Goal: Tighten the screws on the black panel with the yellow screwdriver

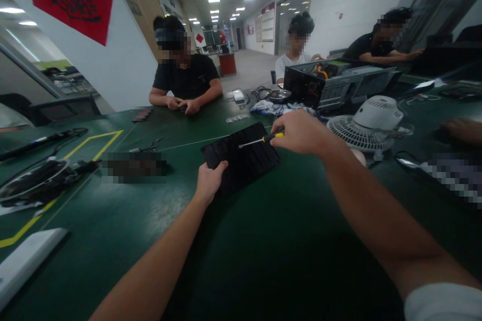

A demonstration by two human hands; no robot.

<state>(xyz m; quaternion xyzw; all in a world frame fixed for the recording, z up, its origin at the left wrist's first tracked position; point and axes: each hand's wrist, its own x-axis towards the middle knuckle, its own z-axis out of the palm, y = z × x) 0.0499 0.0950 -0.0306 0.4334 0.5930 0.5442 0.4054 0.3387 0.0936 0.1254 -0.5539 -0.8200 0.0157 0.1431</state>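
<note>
A flat black rectangular panel (248,163) with ridges across its face lies tilted over the green table. My left hand (212,180) grips its near left edge, thumb on top. In my right hand (301,130) is a screwdriver (253,143) with a black and yellow handle, its metal shaft pointing left over the panel. The tip appears at or just above the panel's surface; I cannot tell whether it touches. The dark surface hides any small parts there.
Right of my right hand stands a white fan (378,120), with an open computer case (327,85) behind it. Small clear plastic pieces (237,118) lie beyond the panel. Black cables (41,178) and a white box (32,261) are at left. Several people sit around the table (241,241).
</note>
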